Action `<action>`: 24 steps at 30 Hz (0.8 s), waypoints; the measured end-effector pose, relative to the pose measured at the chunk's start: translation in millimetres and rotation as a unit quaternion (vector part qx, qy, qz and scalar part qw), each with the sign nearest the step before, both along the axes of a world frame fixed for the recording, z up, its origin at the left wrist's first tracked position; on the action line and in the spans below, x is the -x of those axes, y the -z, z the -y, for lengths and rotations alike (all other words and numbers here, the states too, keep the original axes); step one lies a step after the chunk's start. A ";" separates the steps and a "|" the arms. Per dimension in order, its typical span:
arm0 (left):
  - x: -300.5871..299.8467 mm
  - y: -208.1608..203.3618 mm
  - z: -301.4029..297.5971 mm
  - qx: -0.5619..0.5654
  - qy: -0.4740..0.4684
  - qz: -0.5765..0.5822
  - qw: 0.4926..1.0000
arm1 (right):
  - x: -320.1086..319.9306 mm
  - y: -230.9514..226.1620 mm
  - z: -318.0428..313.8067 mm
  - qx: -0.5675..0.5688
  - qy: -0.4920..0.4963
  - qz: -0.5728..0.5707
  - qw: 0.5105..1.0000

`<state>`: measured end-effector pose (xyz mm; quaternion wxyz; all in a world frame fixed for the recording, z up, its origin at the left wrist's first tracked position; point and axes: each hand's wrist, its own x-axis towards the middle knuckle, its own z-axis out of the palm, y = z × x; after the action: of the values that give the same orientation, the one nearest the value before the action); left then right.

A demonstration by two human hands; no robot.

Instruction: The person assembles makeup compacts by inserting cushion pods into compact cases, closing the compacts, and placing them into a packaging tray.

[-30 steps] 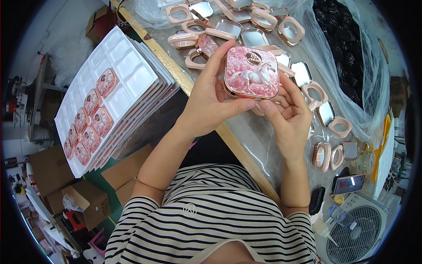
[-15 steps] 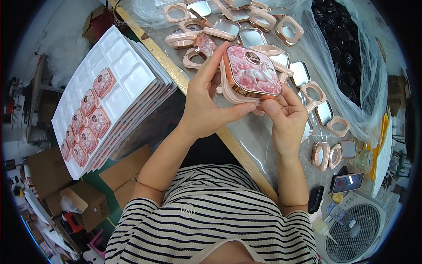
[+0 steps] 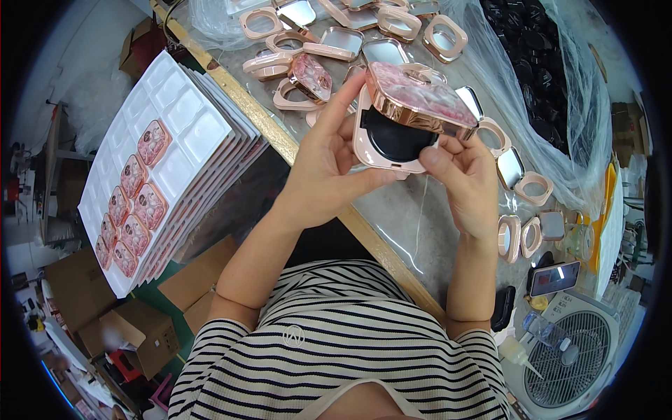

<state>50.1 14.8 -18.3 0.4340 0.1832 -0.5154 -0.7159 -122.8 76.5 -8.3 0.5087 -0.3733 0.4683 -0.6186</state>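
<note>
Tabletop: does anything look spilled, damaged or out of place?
I see no spill or damage on the tabletop. One pink-patterned lid stands out: its design shows, while open compacts around it show shiny panels or pale rings.

Bare forearms [image 3: 253,260] reach forward, left hand [image 3: 318,164] grips between extended thumb and fingers, right hand [image 3: 463,185] pinches opposite, its fingers curled.
</note>
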 end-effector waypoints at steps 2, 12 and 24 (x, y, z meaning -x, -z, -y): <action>-3.1 0.4 3.6 -0.004 0.011 0.013 1.000 | -3.2 -0.1 0.2 -0.019 -0.005 -0.018 1.000; -3.4 1.8 -4.8 0.111 -0.144 0.157 0.971 | -15.3 15.4 0.4 0.083 0.049 -0.215 0.972; -4.3 6.8 -4.2 0.083 -0.085 0.157 0.980 | -10.5 8.6 -0.8 0.108 0.012 -0.256 0.961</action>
<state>54.4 19.0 -25.1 0.4204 0.3001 -0.6172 -0.5935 -112.2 77.3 -16.9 0.3209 -0.5660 0.5176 -0.5556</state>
